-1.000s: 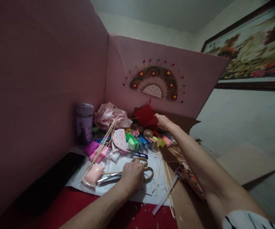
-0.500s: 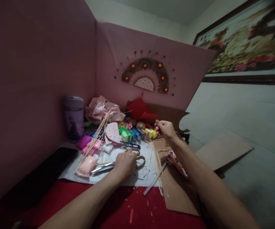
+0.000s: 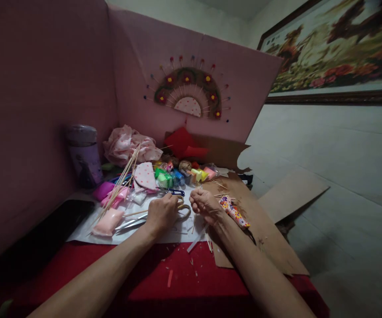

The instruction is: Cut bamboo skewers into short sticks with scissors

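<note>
Right hand (image 3: 207, 205) had moved: from back by the red felt (image 3: 180, 142), down and toward the body, to beside the left hand (image 3: 162, 214). Left hand, scissors (image 3: 132, 222) and wooden stick (image 3: 136, 213) kept their places relative to each other; the whole view had shifted as well.

Progress, judged from layout: the half-round panel (image 3: 186, 76) on the pink board (image 3: 134, 33) looked mostly made, with red-and-yellow flowers on its band, a dotted half-disc at its centre and colour-tipped sticks fanned around the edge. Work at the table looked partway: trimming scraps lay on the red cloth (image 3: 197, 276), and plenty of stock remained, namely the skewer bundle (image 3: 125, 171), green clay packet (image 3: 165, 179) and yellow clay packet (image 3: 203, 175). How much of that was still needed couldn't be judged.

Left hand was curled narrow, down over the scissors, wooden stick jutting from its left side toward the peach clay packet (image 3: 107, 222). Scissors lay on the white sheet (image 3: 78, 234), blades left of that hand, handle loops right, between both hands. Right hand hung just right of the loops, fingertips drawn together; too dim to tell whether they pinched something tiny.
</note>
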Demonstrator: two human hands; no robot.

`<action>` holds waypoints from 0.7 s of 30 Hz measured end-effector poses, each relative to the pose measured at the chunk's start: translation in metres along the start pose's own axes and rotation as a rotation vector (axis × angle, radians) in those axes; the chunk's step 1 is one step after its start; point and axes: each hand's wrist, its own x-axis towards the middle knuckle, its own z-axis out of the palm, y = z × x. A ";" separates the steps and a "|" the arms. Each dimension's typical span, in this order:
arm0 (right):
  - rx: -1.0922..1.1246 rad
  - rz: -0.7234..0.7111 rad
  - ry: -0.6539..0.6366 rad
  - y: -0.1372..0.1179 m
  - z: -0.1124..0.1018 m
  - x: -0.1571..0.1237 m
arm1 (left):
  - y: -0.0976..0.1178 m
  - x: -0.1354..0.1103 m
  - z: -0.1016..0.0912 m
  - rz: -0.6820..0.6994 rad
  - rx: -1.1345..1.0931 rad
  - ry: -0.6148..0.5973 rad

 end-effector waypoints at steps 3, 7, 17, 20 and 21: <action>-0.054 -0.010 -0.072 0.012 0.007 -0.002 | -0.001 0.000 0.000 0.014 -0.042 0.053; -0.089 -0.027 -0.135 0.022 0.017 -0.008 | 0.000 -0.001 0.002 0.034 -0.079 0.094; 0.052 -0.102 -0.161 0.026 0.022 -0.013 | 0.000 -0.001 0.004 0.041 -0.192 0.178; 0.109 -0.122 -0.134 0.026 0.021 -0.012 | -0.001 -0.001 0.005 0.056 -0.262 0.209; 0.126 -0.120 -0.129 0.026 0.021 -0.012 | -0.001 -0.002 0.006 0.067 -0.279 0.219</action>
